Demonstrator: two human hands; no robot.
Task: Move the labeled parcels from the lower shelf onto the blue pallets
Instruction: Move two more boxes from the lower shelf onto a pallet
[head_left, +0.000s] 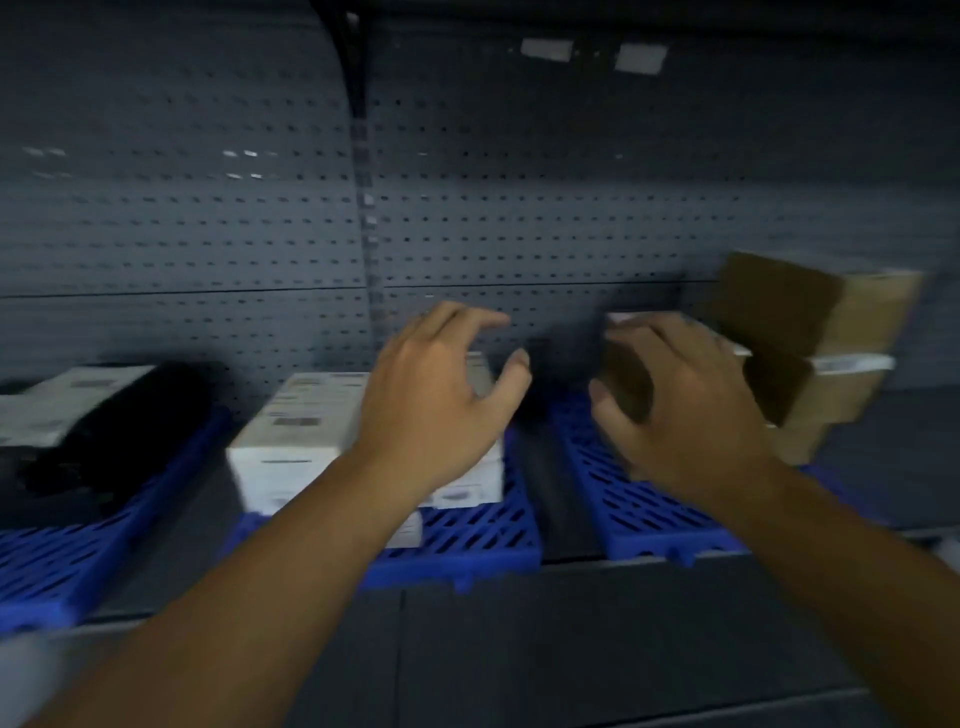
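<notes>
Landmark is the middle blue pallet (467, 540): a white labeled parcel (311, 441) sits on it, brown cardboard parcels (821, 353) are stacked on the pallet just right of it, and a dark parcel with a white label (93, 410) on the pallet left of it. This looks like the end of a placement, so the next move is probably pulling back and reaching down for another parcel. Left hand (441, 400) hovers half-open over the white parcel, contact unclear; right hand (680, 405) is spread and empty beside the brown stack.

Gap between white parcel (311, 436) and cardboard boxes (826, 353)
</notes>
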